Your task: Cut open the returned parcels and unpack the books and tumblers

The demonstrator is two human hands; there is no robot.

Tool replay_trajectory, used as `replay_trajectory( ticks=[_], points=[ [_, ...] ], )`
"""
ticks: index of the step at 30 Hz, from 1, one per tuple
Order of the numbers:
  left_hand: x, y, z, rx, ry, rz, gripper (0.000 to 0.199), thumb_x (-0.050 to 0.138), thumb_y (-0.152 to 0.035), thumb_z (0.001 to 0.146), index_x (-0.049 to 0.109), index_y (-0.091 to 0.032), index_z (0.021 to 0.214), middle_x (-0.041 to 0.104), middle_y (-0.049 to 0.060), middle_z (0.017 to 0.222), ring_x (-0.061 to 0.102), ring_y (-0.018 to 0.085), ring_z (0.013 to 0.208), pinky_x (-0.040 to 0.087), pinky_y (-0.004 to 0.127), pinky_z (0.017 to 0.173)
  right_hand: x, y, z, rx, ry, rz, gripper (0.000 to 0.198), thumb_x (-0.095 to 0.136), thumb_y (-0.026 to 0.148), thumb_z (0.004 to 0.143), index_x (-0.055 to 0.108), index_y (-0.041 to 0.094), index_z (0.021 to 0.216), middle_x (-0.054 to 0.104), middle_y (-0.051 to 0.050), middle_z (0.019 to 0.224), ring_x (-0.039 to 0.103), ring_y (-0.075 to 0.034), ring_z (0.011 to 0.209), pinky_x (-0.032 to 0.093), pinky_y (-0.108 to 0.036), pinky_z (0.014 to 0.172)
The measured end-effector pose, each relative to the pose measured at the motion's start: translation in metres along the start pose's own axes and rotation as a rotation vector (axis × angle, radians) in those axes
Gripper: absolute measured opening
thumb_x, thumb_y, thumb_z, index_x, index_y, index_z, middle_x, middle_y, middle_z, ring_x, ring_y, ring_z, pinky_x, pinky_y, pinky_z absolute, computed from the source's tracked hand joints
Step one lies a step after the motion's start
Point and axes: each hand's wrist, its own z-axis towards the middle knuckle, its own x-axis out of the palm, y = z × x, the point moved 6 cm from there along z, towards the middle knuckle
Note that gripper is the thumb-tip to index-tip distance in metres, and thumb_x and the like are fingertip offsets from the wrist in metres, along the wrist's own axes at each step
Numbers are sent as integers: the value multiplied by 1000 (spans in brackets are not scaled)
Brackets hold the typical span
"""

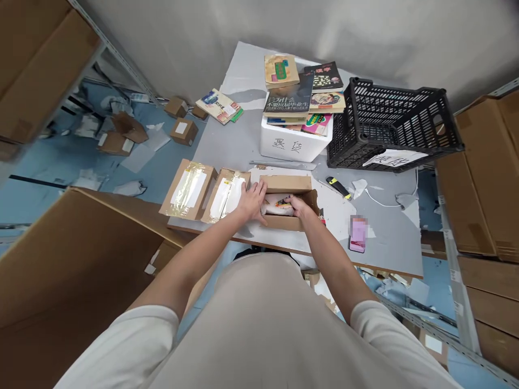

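At the far left, a large cardboard carton (pixel 81 270) gapes beside the worktop (pixel 393 237). On the worktop's left side lies a taped parcel (pixel 188 189) with a white label; farther back, a few loose books (pixel 220 106) lie at the edge. Next comes a second parcel (pixel 221 199), just beside the left hand (pixel 253 200), which is spread wide, its fingers over the left end of an open box (pixel 284 222). Inside that box, near the front edge of the worktop, lies a whitish packet (pixel 272 206) with a colourful printed part. The right hand (pixel 299 206) reaches in at the packet's right end, fingers bent against it; whether they grip it I cannot tell. Behind the box stands a white tub (pixel 295 145) heaped with books (pixel 290 102). Rightward follow a black-and-yellow cutter (pixel 338 187), a phone (pixel 357 233) and a black crate (pixel 357 140) behind them.
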Motion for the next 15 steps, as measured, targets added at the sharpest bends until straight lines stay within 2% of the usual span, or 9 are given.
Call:
replay_trajectory(
  ticks=[2,4,6,9,13,15],
  points=[
    [-1,-1,-2,-2,-5,9,139,78,-65,45,9,-7,152,8,25,158,17,44,142,0,66,111,-5,1,-15,-29,27,113,17,57,18,79,54,18,96,70,-4,79,68,-17,67,57,-33,68],
    [-4,-1,-4,-7,-11,19,127,75,-58,55,10,-7,152,10,24,158,21,41,141,2,68,111,-11,2,-35,-82,52,202,20,58,17,77,54,19,97,71,-3,82,69,-17,72,57,-32,71],
    [-6,-1,-4,-16,-9,29,110,69,-47,65,13,-9,152,13,23,158,25,39,141,4,67,111,-18,4,-56,-146,85,313,25,62,20,75,55,21,99,71,-2,85,69,-18,76,57,-32,72],
    [-10,2,3,-55,17,30,96,63,-37,72,15,-12,152,14,21,158,26,37,141,7,65,112,-33,0,-81,-215,126,486,34,67,27,70,56,24,103,71,0,87,68,-19,76,56,-33,67],
    [-18,8,20,-143,79,4,69,40,-27,87,20,-15,152,18,17,158,21,32,145,13,64,112,-69,-7,-101,-370,52,571,38,64,37,72,54,29,107,71,0,95,68,-21,82,57,-36,67],
    [-24,9,25,-152,93,6,67,41,-27,86,24,-17,151,18,16,159,15,33,147,12,64,112,-92,-10,-109,-482,-19,577,36,58,41,77,52,31,111,71,0,102,68,-22,91,57,-39,72]
  ],
)
